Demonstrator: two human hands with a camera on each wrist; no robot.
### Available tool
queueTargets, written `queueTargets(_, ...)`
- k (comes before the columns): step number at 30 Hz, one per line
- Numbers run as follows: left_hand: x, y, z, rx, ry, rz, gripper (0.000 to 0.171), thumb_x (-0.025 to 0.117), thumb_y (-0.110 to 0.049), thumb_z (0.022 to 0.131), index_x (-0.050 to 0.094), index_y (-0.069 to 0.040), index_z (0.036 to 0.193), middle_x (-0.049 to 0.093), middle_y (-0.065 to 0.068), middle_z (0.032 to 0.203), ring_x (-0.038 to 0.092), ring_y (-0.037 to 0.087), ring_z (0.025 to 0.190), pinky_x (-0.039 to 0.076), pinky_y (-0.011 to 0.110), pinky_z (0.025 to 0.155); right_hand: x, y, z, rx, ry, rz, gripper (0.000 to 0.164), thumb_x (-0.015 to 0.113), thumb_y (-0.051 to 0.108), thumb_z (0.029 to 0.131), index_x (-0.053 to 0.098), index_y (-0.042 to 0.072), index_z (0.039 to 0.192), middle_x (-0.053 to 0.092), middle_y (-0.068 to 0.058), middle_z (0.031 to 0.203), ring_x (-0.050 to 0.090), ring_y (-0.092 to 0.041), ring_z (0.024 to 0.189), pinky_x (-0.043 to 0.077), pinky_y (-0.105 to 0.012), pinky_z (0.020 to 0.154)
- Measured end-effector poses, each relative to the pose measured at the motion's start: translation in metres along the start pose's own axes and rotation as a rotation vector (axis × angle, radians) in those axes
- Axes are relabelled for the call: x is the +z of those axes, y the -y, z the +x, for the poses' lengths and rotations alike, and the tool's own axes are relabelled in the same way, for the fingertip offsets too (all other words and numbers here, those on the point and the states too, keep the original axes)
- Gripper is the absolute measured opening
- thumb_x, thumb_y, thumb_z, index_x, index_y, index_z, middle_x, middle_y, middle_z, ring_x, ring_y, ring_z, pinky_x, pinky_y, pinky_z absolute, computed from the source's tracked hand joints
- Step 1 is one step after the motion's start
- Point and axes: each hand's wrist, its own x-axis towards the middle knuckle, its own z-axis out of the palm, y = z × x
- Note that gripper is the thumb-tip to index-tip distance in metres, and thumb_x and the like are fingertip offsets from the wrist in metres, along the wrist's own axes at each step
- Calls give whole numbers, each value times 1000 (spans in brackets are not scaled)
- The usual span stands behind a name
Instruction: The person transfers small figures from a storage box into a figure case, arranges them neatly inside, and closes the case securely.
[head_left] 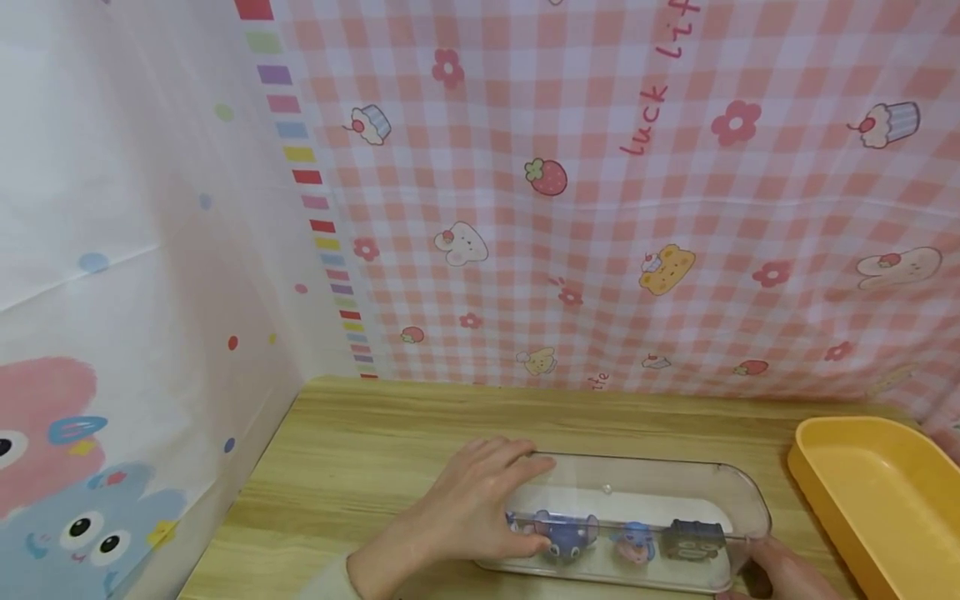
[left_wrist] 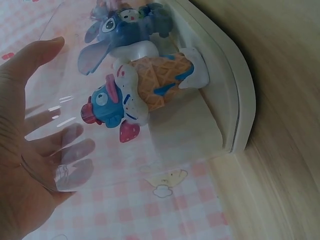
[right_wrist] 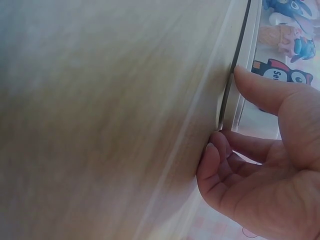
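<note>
A long see-through display box lies on the table, its clear cover over a pale base. Inside stand several toy figurines: a blue big-eared one, a smaller blue and pink one and a dark boxy one. The left wrist view shows a waffle-cone figurine close up. My left hand grips the left end of the cover, thumb on the near side, fingers across the far side, seen through the plastic. At the right end, my right hand holds the base's edge between thumb and curled fingers.
A yellow tray stands on the wooden table to the right of the box. Behind the table hangs a pink checked cloth, and a white printed cloth covers the left side.
</note>
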Motion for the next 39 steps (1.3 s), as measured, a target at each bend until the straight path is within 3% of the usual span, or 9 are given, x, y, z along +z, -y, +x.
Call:
queueTargets(6,-2,-2,1,-47,64,-8,83,86,-61,75,62,-22,145,62,1,141,58,17,126,48,40,107,3,-9,2,-23,-15,-40,68,83,40,90,61,-7,134,66,-15,124,52,5,98,51,-20,76)
queueTargets(16,-4,-3,1,-50,72,12,86,85,-62,75,60,-19,145,63,1,140,59,17,125,49,40,106,1,0,1,-14,-5,-44,67,82,40,90,61,-8,133,65,-11,121,50,4,94,49,-19,73)
queueTargets(23,-3,-3,1,-48,65,38,88,84,-64,74,59,-18,145,64,-2,138,60,16,123,50,38,104,0,4,2,-19,7,-21,60,81,35,92,62,-8,128,60,-2,107,45,3,86,45,-21,68)
queueTargets(26,-3,-3,2,-56,72,41,88,84,-64,74,58,-18,145,63,-2,138,59,16,123,50,39,105,0,2,1,-18,-6,-38,65,82,37,90,62,-9,130,64,-7,116,48,4,91,48,-20,71)
queueTargets(35,-4,-5,2,-72,91,40,88,84,-62,74,58,-18,145,62,-2,137,59,17,123,50,38,104,2,1,0,25,-1,-52,67,82,42,90,62,-7,131,65,-7,120,50,3,95,51,-21,76)
queueTargets(39,-6,-6,4,-65,97,34,89,84,-62,75,57,-17,146,62,-1,139,59,17,124,50,39,105,0,5,-2,84,10,-12,66,81,42,91,63,-6,132,66,-7,119,53,-2,94,52,-22,76)
